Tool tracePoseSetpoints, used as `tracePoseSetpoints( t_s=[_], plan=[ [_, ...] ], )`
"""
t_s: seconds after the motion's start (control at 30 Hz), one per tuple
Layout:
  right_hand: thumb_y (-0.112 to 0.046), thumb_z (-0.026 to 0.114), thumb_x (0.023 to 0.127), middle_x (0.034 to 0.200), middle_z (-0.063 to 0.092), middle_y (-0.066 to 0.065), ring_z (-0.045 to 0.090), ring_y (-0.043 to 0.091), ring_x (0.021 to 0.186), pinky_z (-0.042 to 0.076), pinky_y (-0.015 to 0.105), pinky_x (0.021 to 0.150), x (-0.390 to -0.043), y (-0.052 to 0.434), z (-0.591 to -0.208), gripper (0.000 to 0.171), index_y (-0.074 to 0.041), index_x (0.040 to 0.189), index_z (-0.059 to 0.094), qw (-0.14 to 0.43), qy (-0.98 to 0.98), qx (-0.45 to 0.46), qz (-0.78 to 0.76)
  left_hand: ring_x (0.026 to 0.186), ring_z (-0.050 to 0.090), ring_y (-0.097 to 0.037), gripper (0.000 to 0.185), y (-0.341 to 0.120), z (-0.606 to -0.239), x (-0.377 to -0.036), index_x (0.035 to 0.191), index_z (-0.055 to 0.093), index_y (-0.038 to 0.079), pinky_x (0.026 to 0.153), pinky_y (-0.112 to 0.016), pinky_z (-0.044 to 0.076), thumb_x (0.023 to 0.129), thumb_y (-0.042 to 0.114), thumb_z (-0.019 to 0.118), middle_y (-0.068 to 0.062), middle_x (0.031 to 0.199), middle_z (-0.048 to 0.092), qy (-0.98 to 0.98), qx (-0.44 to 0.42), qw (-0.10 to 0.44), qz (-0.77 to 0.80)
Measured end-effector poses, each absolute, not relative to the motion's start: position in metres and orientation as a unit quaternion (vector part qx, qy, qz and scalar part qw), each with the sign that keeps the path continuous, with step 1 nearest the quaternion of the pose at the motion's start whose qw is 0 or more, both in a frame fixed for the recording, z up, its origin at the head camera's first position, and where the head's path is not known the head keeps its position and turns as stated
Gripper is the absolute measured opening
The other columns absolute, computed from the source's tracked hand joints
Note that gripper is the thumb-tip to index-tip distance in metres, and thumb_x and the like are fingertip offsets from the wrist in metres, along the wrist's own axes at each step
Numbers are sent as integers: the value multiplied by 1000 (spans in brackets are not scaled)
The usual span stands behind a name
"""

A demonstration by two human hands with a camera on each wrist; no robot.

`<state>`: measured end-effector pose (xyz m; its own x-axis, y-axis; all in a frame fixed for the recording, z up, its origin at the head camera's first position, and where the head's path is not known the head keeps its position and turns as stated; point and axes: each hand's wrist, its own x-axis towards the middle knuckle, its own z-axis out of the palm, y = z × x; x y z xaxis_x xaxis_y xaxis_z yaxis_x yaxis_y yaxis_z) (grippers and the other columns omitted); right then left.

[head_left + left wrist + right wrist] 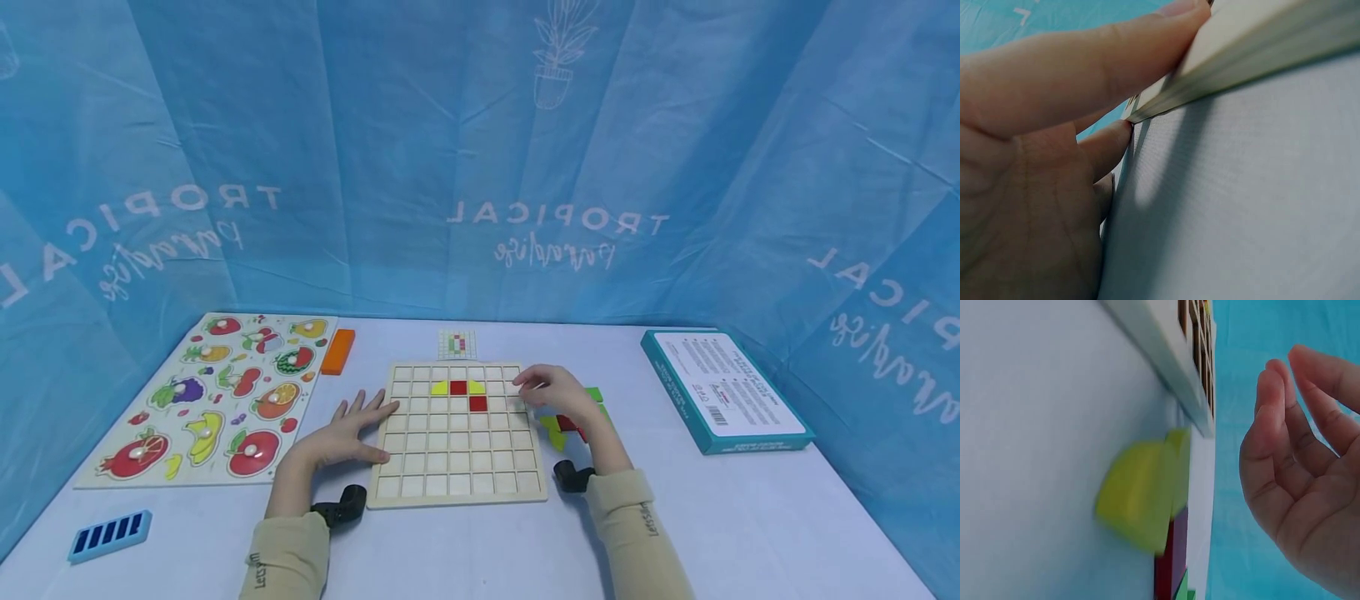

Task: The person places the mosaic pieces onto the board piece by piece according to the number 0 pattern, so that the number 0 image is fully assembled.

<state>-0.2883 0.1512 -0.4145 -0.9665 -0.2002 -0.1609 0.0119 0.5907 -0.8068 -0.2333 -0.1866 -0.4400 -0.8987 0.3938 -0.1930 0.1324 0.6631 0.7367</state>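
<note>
A wooden grid board (pixel 450 464) lies at the centre. In its second row from the back, a red square (pixel 458 387) sits between two yellow pieces (pixel 439 388); another red square (pixel 477 404) is one row nearer. My left hand (pixel 341 437) rests along the board's left edge, fingers spread and fairly straight. Above the board's right edge is my right hand (pixel 558 392), fingers loosely bent with no piece visible between them in the right wrist view. Beneath it lie loose yellow (pixel 1138 494), red (pixel 1171 556) and green (pixel 595 395) pieces, partly hidden by the forearm.
A small pattern card (pixel 457 344) lies behind the board. Leftward are a fruit puzzle board (pixel 247 350), an orange block (pixel 338 352) and a blue slotted piece (pixel 111 536). A teal box (pixel 723 392) lies on the right. Blue cloth (pixel 480 150) hangs behind the table.
</note>
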Motion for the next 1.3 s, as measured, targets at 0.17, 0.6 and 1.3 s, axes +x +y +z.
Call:
tracePoseSetpoints(
  t_s=[0.17,0.6,1.3],
  plan=[
    [-12,65,83,94,61,5,55,20,86,52,31,76,-284,164,-414,21,-10,104,66,127,876,-40,-464,138,-10,-41,89,-186,-441,-233,143,33,5,109,-57,-11,67,28,75,-21,152,9,896,146,169,384],
    [-8,64,81,99,62,6,57,21,91,52,33,79,-279,199,-421,24,-8,105,64,130,881,-35,-453,139,-9,-40,89,-187,-445,-234,143,33,6,109,-56,-11,67,28,75,-21,152,10,898,141,164,382],
    [0,73,72,97,59,5,49,22,88,46,30,72,-276,216,-429,31,-10,100,66,157,900,-31,-405,139,-9,-41,89,-187,-445,-235,143,33,6,109,-57,-11,68,29,75,-22,152,10,900,147,165,376]
  ],
)
